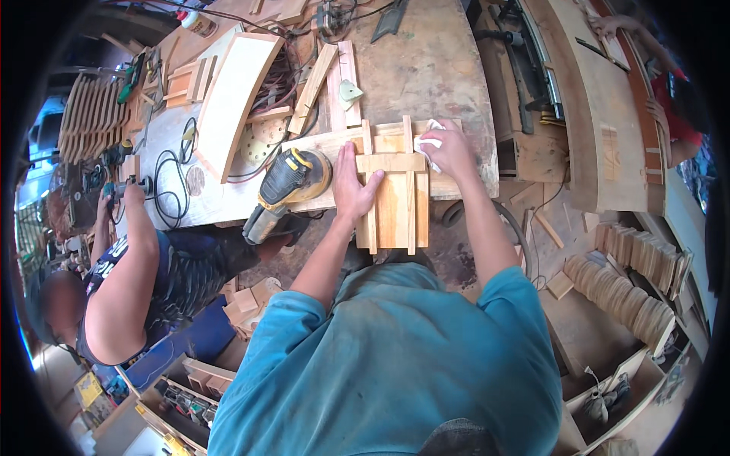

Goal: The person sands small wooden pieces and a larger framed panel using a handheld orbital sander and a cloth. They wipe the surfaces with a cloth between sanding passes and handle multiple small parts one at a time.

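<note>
A small slatted wooden panel [390, 196] lies on a wide board at the bench edge, its near end jutting out over the floor. It has two long strips and a crosspiece on top. My left hand [355, 185] holds its left side, thumb over the strip and fingers along the edge. Pinched in my right hand [453, 149] is a crumpled white cloth or paper [430, 145], against the panel's upper right side. Left of my left hand, a yellow and black random orbital sander [291, 179] rests on the board [445, 185].
The workbench [422, 68] carries a curved wooden frame [236, 102], loose strips [313, 88], sanding discs [265, 139], cables and a glue bottle [197, 24]. A co-worker [137, 285] handles a power tool at left; another person's hands [613, 25] are at far right. Stacked wood pieces [619, 296] stand right.
</note>
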